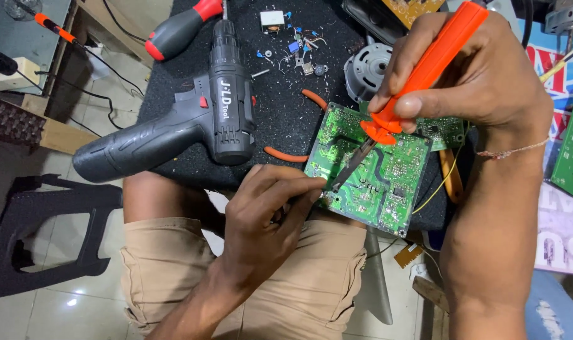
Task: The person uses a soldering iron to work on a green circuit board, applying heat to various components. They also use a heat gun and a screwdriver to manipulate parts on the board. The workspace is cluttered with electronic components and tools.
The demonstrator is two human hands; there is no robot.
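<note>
Two bare hands work over a green circuit board (378,173) that lies solder side up at the near edge of a black work mat (280,107), partly overhanging the person's lap in tan shorts (312,283). Right hand (482,75) is clenched around an orange-handled soldering iron (434,63), held slanted, its dark tip (349,169) down on the board near the lower left corner. Left hand (267,214) comes in from below, fingers pinched together right at the board's left edge beside the tip; something thin may be held there but I cannot tell what. Left of the board on the mat lies a black cordless drill (192,126) on its side, with a red-and-black screwdriver (182,28) above it. Small loose electronic parts (296,44) are scattered at the mat's far side, and a grey round motor part (368,66) sits just behind the board. Second green board (447,129) peeks from under the right hand. Orange plier handles (286,154) stick out from beneath the main board. Black plastic stool (41,233) stands on the floor at left.
</note>
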